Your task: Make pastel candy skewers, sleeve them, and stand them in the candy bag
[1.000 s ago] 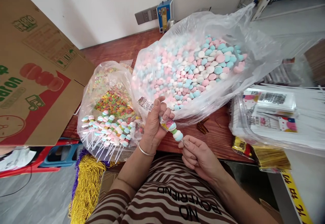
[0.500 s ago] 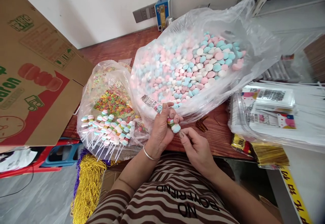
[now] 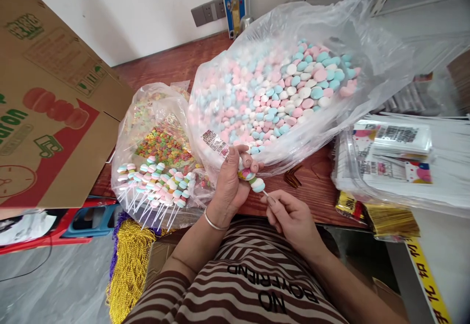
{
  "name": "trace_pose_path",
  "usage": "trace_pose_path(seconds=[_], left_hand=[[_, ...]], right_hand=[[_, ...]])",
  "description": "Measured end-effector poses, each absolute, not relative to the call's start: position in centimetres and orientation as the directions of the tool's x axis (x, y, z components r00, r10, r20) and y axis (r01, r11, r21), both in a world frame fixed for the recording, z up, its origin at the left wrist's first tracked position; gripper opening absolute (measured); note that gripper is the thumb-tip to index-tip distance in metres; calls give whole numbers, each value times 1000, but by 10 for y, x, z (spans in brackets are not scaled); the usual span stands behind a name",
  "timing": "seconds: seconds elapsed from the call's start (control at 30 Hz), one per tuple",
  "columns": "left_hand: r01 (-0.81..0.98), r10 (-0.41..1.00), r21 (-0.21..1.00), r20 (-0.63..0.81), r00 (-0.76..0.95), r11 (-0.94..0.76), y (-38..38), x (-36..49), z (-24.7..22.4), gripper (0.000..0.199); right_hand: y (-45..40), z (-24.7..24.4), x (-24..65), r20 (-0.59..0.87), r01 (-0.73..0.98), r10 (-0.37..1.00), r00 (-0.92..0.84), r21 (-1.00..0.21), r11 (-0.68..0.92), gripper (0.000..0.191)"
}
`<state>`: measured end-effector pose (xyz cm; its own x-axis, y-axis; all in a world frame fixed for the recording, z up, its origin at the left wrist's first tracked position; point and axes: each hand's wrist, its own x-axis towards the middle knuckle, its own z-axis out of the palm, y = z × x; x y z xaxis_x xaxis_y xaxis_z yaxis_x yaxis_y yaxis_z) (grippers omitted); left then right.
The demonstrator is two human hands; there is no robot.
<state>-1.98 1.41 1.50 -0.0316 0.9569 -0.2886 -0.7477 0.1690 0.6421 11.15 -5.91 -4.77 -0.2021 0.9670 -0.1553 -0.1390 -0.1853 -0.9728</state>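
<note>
My left hand (image 3: 235,177) is closed round a short row of candies (image 3: 257,184), with pastel and coloured pieces showing between its fingers. A thin white stick comes out of the lowest candy, and my right hand (image 3: 284,211) pinches it between thumb and forefinger. Beyond my hands lies a large clear bag of pink, white and blue candies (image 3: 304,91). To the left, a smaller bag holds colourful ring-shaped pieces (image 3: 163,145). Several candy skewers (image 3: 156,184) with white sticks lie on its near part.
A large cardboard box (image 3: 55,94) stands at the left. At the right, a clear tray (image 3: 341,182) holds white sticks and printed packets. Gold twist ties (image 3: 392,220) lie at the table's edge. A blue device (image 3: 237,11) stands by the wall.
My right hand has moved slightly right and down, away from my left hand. More of the candies and a short length of the white stick now show between my hands.
</note>
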Motion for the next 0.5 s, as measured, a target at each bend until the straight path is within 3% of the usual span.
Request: trace_pose_path(seconds=[0.07,0.13,0.2,0.23,0.27,0.33,0.4,0.43,0.5], left_hand=[[-745,942,641,-332,-52,184,15,-19,16,33],[-741,931,641,-360,-63,198,14,-18,17,33],[-733,934,651,-352,-61,198,12,-15,16,33],[-725,940,661,-336,-55,194,11,-12,15,34],[-715,947,672,-317,-45,191,9,-10,13,35],[-695,963,697,-269,-26,176,5,-5,8,38],[-683,974,710,-225,16,175,2,-1,0,41],[-679,975,708,-217,53,195,1,-1,-4,42],[-670,964,694,-225,144,262,1,-4,-9,44]], right_hand=[[-58,-50,113,134,228,987,-83,-962,150,23],[-56,-54,114,411,494,907,-91,-772,400,17],[-53,-58,114,535,596,832,-147,-624,506,16],[-52,-58,113,544,599,824,-158,-610,518,16],[-50,-58,112,525,574,837,-153,-642,508,16],[-48,-52,110,380,420,917,-118,-818,393,18],[-45,-44,107,99,84,986,-135,-990,111,26],[-43,-40,106,-47,-116,980,-195,-991,-70,29],[-40,-35,106,-216,-427,913,-345,-831,-358,31]])
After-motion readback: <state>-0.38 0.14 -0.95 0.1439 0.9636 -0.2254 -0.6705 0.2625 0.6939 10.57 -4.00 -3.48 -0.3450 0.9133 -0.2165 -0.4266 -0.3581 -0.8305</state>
